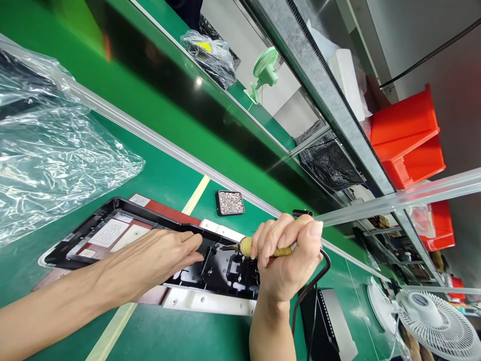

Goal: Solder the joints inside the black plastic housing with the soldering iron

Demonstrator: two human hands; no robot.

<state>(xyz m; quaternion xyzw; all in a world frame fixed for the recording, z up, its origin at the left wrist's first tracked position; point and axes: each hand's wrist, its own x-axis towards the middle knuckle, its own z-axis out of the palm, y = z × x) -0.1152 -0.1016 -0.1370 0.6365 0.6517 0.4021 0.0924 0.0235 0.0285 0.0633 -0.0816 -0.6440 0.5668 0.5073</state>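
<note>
My right hand (287, 245) is wrapped around the yellow handle of a corded soldering iron (247, 246). Its metal tip points left and meets, or nearly meets, a small post in a black plastic housing (221, 271). My left hand (176, 250) is over the middle of that housing, just left of the tip. Its thumb and fingers are a little apart, with nothing visible between them. The long housing lies open side up on a white and reddish-brown fixture (205, 299). My right hand and forearm hide the housing's right end.
A small black dish (230, 202) of tiny metal pieces sits beyond the housing. Clear plastic wrapping (75, 165) covers the left side. A black and grey flat object (330, 323) and a white fan (436, 321) stand right. Red bins (406, 135) sit on the upper-right shelf.
</note>
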